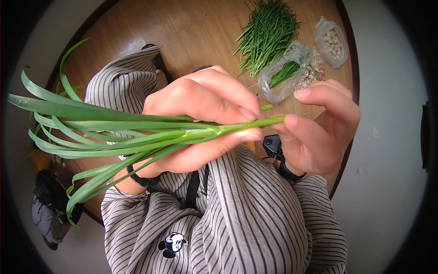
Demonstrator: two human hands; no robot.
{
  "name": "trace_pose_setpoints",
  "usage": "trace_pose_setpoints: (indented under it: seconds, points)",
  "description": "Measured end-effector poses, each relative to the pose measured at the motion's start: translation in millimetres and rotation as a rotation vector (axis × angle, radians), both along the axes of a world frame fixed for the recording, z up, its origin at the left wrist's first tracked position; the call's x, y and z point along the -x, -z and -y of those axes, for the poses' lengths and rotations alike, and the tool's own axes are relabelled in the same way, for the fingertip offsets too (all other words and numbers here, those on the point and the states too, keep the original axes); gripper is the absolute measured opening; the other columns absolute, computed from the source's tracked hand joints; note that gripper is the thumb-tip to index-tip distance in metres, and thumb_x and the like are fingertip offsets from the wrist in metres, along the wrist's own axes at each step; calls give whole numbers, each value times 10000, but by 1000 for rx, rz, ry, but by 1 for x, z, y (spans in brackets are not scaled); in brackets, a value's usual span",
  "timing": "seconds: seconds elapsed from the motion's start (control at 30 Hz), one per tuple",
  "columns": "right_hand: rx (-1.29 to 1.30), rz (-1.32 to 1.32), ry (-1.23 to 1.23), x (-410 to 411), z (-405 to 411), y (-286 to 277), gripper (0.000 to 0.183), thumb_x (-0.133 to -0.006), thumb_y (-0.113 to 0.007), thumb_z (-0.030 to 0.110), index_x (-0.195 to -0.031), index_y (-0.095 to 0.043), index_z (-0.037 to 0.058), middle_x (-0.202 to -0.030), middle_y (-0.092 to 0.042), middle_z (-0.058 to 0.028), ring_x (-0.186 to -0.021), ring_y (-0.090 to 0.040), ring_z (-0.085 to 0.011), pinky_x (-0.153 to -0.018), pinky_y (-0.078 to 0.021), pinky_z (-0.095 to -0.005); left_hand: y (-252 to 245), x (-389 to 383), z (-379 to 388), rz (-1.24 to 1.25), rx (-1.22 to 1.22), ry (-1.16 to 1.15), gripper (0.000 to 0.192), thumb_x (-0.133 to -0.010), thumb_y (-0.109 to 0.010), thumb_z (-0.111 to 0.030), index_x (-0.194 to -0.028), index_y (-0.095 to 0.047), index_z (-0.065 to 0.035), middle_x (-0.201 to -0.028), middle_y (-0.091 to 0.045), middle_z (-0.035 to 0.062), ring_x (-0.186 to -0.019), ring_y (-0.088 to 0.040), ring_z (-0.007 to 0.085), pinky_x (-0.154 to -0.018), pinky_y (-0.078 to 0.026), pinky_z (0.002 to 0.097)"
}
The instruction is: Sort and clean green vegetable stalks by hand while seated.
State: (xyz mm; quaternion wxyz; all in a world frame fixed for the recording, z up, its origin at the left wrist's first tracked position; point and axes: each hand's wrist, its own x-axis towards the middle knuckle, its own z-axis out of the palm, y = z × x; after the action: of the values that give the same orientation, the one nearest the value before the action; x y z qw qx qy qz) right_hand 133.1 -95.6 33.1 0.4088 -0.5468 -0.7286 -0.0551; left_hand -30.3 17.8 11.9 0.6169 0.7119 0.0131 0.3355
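Observation:
Before my chest, my left hand (208,113) pinches a bunch of long, flat green leaves (113,120), probably garlic chives, near their pale stem bases. The leaves fan out to the left, past my wrist, with curled tips. One stem (270,121) sticks out to the right, and its end lies between the thumb and a finger of my right hand (318,126). Another finger of that hand is raised away from the stem. A short cut stem end (266,107) shows just behind my left fingers.
On the wood floor (191,30) lie a large heap of green chives (268,34), a clear plastic bag (273,89) partly around more chives, a pile of pale scraps (309,73), and a bag of whitish pieces (333,44). A dark-and-grey bundle (51,209) lies at lower left.

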Motion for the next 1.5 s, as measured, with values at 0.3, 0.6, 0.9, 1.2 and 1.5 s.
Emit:
trace_pose_setpoints:
  seconds: [0.3,0.6,0.9,1.2,1.5]
  points:
    - [0,-43,4,0,0,1,258,-740,-727,219,-839,-562,47,-946,-539,-180,-735,-533,-257,-556,-424,-334,1,0,-1,0,-4,16,185,-806,-667,-96,-923,-528,-59,-827,-610,120,-672,-546,168,-608,-437,280]
    - [-56,-55,11,0,0,5,250,-759,-710,241,-872,-594,51,-951,-530,-162,-714,-531,-246,-554,-438,-325,1,-1,0,3,25,16,185,-807,-671,-109,-927,-538,-65,-825,-609,114,-660,-542,165,-606,-430,278]
    - [-94,37,-50,-3,-3,4,225,-756,-711,156,-943,-627,65,-954,-513,-122,-653,-483,-194,-491,-363,-286,3,-2,0,40,39,-13,198,-805,-678,-129,-942,-546,-73,-816,-608,108,-648,-540,160,-610,-404,294]
    - [-72,39,-107,-10,2,2,272,-742,-711,101,-987,-598,67,-981,-513,-126,-636,-470,-181,-457,-308,-268,10,-3,9,105,221,-72,174,-815,-653,-99,-933,-533,-55,-790,-602,119,-614,-535,162,-583,-402,281]
    - [22,153,-104,-11,5,-14,273,-726,-667,51,-992,-607,77,-993,-509,-137,-618,-456,-157,-433,-270,-254,7,-4,12,80,284,-58,171,-825,-627,-116,-928,-507,-52,-746,-583,117,-562,-529,139,-575,-395,278]
